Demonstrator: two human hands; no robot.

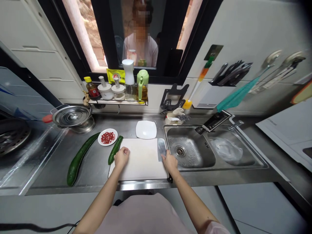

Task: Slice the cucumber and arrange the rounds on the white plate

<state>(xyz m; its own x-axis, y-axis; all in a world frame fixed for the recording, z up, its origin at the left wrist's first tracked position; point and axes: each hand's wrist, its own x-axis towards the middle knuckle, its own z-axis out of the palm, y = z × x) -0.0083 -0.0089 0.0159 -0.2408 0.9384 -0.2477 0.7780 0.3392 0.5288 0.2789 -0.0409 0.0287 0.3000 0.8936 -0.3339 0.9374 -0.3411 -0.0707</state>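
A white cutting board point(143, 162) lies on the steel counter in front of me. My left hand point(121, 156) rests curled in a loose fist on the board's left edge, right beside the shorter cucumber point(115, 149). My right hand point(170, 163) lies at the board's right edge on the handle of a cleaver point(161, 149), whose blade rests flat on the board. A longer cucumber point(79, 157) lies further left on the counter.
A small plate of chopped red chillies point(107, 137) and an empty white dish point(146, 129) sit behind the board. The sink point(195, 151) is at the right, a lidded pot point(71, 117) at the left, condiment bottles point(129, 83) on the rack. A person's reflection shows in the window.
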